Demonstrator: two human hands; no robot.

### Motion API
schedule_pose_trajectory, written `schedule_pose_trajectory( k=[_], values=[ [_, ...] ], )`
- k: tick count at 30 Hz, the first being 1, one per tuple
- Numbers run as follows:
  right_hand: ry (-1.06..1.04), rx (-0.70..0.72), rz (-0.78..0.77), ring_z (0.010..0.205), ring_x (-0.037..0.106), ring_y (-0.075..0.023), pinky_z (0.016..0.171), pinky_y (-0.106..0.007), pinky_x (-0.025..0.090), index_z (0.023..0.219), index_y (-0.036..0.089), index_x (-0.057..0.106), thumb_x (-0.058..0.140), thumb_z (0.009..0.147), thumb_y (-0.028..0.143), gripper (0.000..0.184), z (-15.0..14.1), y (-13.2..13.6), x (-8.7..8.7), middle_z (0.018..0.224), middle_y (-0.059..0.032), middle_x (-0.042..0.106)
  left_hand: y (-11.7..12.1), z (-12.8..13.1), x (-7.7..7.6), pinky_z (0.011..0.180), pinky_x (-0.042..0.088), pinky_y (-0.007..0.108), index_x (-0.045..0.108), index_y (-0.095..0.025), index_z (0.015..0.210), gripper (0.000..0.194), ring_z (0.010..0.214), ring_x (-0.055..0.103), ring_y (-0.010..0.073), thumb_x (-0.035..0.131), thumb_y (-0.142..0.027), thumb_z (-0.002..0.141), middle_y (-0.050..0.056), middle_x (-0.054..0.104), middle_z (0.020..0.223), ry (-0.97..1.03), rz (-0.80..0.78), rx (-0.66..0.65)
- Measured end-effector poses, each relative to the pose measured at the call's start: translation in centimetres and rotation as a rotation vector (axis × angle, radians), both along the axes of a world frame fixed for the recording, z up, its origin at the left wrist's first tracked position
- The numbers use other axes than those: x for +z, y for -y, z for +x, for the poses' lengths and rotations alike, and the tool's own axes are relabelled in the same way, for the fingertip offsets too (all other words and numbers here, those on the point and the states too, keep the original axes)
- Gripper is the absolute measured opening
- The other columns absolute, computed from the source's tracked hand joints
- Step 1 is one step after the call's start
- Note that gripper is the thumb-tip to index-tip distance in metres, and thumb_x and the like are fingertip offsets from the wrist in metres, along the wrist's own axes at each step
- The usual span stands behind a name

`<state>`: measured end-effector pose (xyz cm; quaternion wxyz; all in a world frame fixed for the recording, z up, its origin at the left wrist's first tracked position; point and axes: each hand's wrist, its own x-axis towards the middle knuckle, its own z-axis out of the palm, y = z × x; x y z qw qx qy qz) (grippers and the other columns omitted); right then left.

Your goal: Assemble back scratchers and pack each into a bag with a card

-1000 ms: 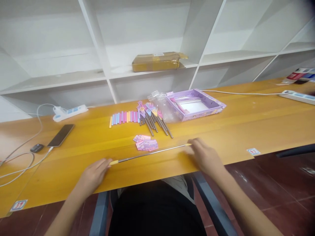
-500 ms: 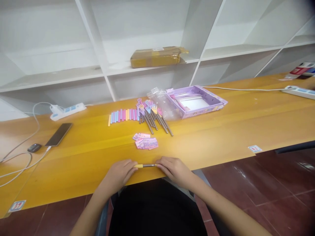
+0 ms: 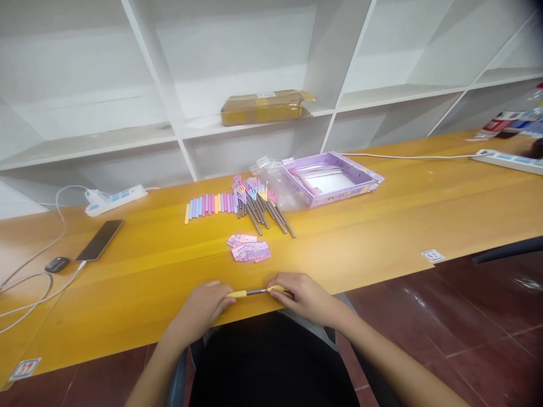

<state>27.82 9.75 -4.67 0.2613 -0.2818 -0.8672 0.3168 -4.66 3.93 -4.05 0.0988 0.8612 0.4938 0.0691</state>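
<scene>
Head view: at the near edge of the tabletop (image 3: 360,243), I have the left hand (image 3: 206,308) pinching the yellow handle (image 3: 237,294) and the right hand (image 3: 307,297) the yellow head end (image 3: 276,289) of a telescopic back scratcher (image 3: 255,291). Stretched long a second ago, it is collapsed; shortening looks done. Its long axis runs left-right, head rightward; printed cards (image 3: 251,250) lie beyond.

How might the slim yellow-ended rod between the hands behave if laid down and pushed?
The rod is probably stiff, as its metallic middle runs straight between the left hand and right hand. It may be light, being so slim. Its round-looking yellow handle could let it roll.
</scene>
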Motion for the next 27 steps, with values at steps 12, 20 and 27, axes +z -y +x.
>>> schedule_pose_trajectory(
  k=[12,20,27],
  values=[
    [-0.038,-0.155,0.314,0.089,0.073,-0.0242,0.080,-0.038,0.060,0.114,0.023,0.081,0.050,0.116,0.032,0.032,5.6,-2.5,1.8,0.103,-0.0102,0.083,1.4,-5.3,3.4,0.075,0.043,0.039,0.068,-0.024,0.087,0.043,0.081,0.060,0.0256,0.042,-0.040,0.117,0.005,0.070,0.082,-0.130,0.400,0.118],
    [0.051,-0.629,0.152,0.095,0.074,-0.0300,0.090,-0.044,0.058,0.094,0.026,0.081,0.054,0.104,0.070,0.053,21.6,-6.5,0.4,0.107,-0.0122,0.083,6.7,-19.7,4.0,0.074,0.054,0.039,0.069,-0.030,0.082,0.058,0.081,0.062,0.0277,0.041,-0.075,0.106,0.001,0.072,0.077,0.039,0.287,0.451],
    [0.037,-0.829,-0.035,0.100,0.078,-0.0306,0.086,-0.040,0.060,0.126,0.024,0.074,0.058,0.098,0.066,0.053,20.6,-6.8,-3.0,0.113,-0.0113,0.083,4.7,-15.5,1.7,0.084,0.059,0.038,0.073,-0.027,0.092,0.054,0.090,0.073,0.0274,0.045,-0.070,0.108,0.004,0.077,0.093,0.127,0.103,0.497]
  ],
)
